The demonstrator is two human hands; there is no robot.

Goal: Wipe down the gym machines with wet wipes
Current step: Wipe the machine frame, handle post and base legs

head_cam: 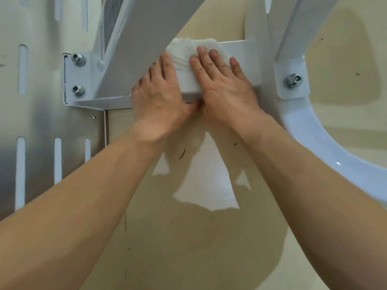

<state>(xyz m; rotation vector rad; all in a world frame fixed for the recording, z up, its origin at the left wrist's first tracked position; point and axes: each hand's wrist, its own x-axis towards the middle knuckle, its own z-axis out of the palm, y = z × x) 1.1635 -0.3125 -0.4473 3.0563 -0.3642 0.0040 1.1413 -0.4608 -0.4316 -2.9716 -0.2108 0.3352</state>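
A white wet wipe (184, 52) lies bunched on a white metal crossbar (238, 55) of the gym machine frame, low near the floor. My left hand (159, 97) presses flat on the bar's left part, fingers reaching onto the wipe under a slanted white beam (142, 38). My right hand (222, 82) lies flat beside it, fingertips pinning the wipe's right part against the bar. Both hands carry dark specks of dirt. The thumbs meet under the bar's front edge.
A brushed-metal slotted base plate (41, 114) lies at left, with a bolted white bracket (78, 76). A second bolted bracket (293, 80) and a curved white frame tube (318, 139) stand at right. The beige floor (188, 237) shows dirt specks and bright light patches.
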